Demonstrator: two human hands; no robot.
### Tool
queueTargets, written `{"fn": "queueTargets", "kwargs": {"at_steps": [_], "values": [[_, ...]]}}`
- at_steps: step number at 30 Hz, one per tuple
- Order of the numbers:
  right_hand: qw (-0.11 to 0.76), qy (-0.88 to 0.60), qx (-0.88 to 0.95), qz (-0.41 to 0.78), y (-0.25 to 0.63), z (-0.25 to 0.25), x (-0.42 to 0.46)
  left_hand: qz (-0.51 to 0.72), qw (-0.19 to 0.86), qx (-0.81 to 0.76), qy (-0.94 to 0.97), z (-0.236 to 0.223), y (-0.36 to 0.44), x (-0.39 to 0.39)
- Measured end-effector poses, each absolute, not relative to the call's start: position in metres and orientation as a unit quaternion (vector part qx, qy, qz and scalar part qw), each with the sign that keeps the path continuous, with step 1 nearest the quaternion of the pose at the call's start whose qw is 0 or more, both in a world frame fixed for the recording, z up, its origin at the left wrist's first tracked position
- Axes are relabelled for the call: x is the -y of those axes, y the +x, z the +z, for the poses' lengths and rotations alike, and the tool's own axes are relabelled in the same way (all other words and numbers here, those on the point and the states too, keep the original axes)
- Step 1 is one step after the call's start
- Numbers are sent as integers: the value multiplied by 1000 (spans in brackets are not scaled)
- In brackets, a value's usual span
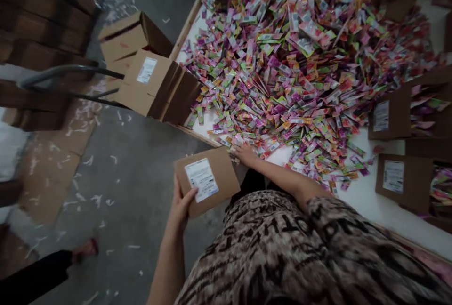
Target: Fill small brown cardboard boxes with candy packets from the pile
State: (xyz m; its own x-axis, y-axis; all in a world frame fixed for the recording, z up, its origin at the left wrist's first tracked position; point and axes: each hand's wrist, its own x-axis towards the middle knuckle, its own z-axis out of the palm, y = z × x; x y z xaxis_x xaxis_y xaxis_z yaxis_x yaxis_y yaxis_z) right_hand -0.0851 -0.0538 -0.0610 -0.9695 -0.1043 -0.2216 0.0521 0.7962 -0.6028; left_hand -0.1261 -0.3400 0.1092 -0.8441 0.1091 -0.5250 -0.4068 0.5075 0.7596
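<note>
My left hand (181, 204) grips a small brown cardboard box (226, 173) by its near left side, thumb lying over the white printed label (202, 180). The box is tilted beside the table edge, and its inside is hidden from me. At the box's far right corner, my right hand (244, 153) reaches to the front edge of a big heap of small colourful packets (275, 79). Its fingers look stretched out over a few packets, though they are small and a little blurred.
A wooden rim (190, 20) borders the white table. Labelled boxes (399, 112) holding packets stand at right; other cartons (144, 84) sit at the left corner, by a curved metal bar (70, 69). Stacked cartons (45, 8), paper scraps and another person's leg (45, 267) are at left.
</note>
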Motion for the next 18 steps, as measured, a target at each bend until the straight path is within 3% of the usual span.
{"fn": "queueTargets", "kwargs": {"at_steps": [4,8,12,15,18], "values": [[148,-23,-941,-303,-111,-84,49,557,291,-743,-231,76,-132,344],[140,29,-943,-300,-41,-100,-47,566,382,-713,-158,31,-128,275],[138,83,-927,-339,37,-86,-121,566,454,-679,-106,-5,-97,197],[67,155,-873,-457,84,-71,-158,558,455,-688,-91,-22,-68,163],[-87,405,-766,-491,143,-64,-207,541,416,-722,-113,-29,-53,153]]}}
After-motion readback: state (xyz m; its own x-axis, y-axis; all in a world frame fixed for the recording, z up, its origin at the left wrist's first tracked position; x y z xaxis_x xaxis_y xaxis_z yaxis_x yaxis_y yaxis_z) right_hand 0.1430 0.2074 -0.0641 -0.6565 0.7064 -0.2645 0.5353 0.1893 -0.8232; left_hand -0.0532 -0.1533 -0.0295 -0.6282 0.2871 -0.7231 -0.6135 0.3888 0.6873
